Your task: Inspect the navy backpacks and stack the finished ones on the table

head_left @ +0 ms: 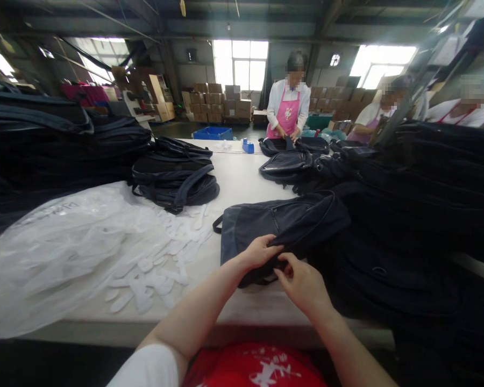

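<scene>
A tall pile of dark bags [52,140] stands at far left on a white desk [240,180], behind a crumpled, translucent plastic bag [68,231]. Next to the plastic, flat white pieces [157,277] lie scattered and overlapping, just in front of a smaller stack of dark backpacks [177,180]. Toward the middle, a blue bin [212,133] shows beyond the desk's far edge, and a blue dispenser [248,145] sits near that edge. At center, a worker in a red apron [262,368] bends both hands to a navy backpack [254,223] lying on its side at the near part of the desk. The left hand [261,251] rests on the fabric, fingers extended; whether it grips a fold cannot be told. Across the desk, a person in a pink apron [287,114] handles dark bags. The right hand [304,282] curls at the backpack's near edge, thumb and forefinger close together, any hold between them unclear. A large heap of dark bags [423,183] fills the right side, two more people behind it
</scene>
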### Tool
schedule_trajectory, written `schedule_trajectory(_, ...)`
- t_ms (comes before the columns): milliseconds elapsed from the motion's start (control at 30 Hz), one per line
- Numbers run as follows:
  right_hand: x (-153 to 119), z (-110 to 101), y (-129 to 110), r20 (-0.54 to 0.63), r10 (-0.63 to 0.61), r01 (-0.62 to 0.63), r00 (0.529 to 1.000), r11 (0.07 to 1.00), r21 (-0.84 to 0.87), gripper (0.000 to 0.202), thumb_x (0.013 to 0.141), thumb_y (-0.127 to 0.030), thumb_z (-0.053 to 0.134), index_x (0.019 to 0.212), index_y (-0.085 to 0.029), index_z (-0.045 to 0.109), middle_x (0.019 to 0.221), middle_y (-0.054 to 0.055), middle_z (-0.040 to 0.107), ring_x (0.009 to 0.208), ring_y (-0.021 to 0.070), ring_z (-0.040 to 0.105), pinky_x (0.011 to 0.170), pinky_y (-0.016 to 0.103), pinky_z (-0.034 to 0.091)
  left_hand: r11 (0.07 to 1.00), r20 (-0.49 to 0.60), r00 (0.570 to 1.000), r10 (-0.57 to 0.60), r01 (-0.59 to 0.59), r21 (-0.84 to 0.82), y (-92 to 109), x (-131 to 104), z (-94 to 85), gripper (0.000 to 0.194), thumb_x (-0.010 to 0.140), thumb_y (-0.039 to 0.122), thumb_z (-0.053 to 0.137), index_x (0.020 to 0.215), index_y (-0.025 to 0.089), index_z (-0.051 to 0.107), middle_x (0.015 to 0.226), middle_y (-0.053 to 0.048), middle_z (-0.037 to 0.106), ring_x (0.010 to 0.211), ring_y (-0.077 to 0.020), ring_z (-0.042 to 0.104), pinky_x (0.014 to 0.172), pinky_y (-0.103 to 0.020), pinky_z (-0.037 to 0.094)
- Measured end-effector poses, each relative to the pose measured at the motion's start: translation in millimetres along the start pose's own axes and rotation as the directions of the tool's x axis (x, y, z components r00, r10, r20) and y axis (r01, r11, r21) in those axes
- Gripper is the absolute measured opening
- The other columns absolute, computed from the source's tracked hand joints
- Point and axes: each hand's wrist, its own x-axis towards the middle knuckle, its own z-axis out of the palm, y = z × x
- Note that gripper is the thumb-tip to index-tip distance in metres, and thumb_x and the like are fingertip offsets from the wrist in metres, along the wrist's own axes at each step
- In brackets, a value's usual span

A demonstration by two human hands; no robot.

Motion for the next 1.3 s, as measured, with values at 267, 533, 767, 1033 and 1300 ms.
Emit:
schedule_trajectory(267, -21, 16, 16, 0.075, -0.100, 0.111, 0.992, 0.979, -0.170, 0.035, 0.091, -0.028, 0.050, 0.124, -0.019, 0.051, 0.083, 0.003, 0.068, 0.073, 0.0172, 0.063, 0.064, 0.028, 0.039, 0.998, 0.041, 0.998, -0.055, 0.054, 0.007, -29, 0, 14.4, 0.032, 0.072, 0.041, 0.073, 0.088, 0.014, 0.067, 0.077, -0.001, 0.066, 0.069, -0.0122, 0.060, 0.071, -0.025, 0.048)
schedule_trajectory(533, -30, 14, 12, 0.061, -0.060, 0.075, 0.996, 0.956, -0.285, 0.017, 0.092, -0.027, 0.048, 0.095, -0.021, 0.063, 0.085, 0.005, 0.066, 0.080, 0.0194, 0.060, 0.067, 0.030, 0.040, 0.990, 0.028, 0.997, -0.074, 0.070, 0.125, -38, 7, 16.2, 0.031, 0.076, 0.041, 0.068, 0.092, 0.015, 0.067, 0.082, -0.002, 0.067, 0.074, -0.0146, 0.061, 0.073, -0.027, 0.049)
schedule_trajectory(767, -28, 38, 4, 0.134, -0.093, 0.128, 0.987, 0.950, -0.284, 0.010, 0.084, -0.027, 0.061, 0.092, -0.020, 0.059, 0.084, 0.004, 0.063, 0.081, 0.0205, 0.057, 0.066, 0.030, 0.039, 0.991, 0.063, 0.996, -0.064, 0.056, 0.122, -42, 9, 16.2, 0.033, 0.076, 0.043, 0.066, 0.092, 0.014, 0.067, 0.080, -0.002, 0.067, 0.072, -0.0143, 0.060, 0.071, -0.027, 0.048)
schedule_trajectory(1033, -32, 52, 13, 0.063, -0.123, 0.135, 0.990, 0.964, -0.230, 0.018, 0.092, -0.020, 0.044, 0.095, -0.020, 0.061, 0.084, 0.003, 0.067, 0.076, 0.0175, 0.061, 0.066, 0.029, 0.037, 0.965, 0.038, 0.998, -0.052, 0.040, 0.261, -38, 7, 18.4, 0.033, 0.076, 0.042, 0.065, 0.095, 0.015, 0.068, 0.081, -0.001, 0.067, 0.074, -0.0147, 0.060, 0.069, -0.025, 0.047)
schedule_trajectory(1300, -26, 48, 14, -0.145, -0.079, 0.014, 0.986, 0.914, -0.405, 0.016, 0.087, -0.021, 0.046, 0.081, -0.019, 0.061, 0.070, 0.004, 0.064, 0.066, 0.0172, 0.058, 0.060, 0.029, 0.031, 0.942, 0.022, 1.000, 0.004, -0.011, 0.336, -35, -1, 23.6, 0.030, 0.077, 0.043, 0.063, 0.094, 0.018, 0.069, 0.082, -0.001, 0.069, 0.078, -0.0169, 0.062, 0.070, -0.025, 0.047)
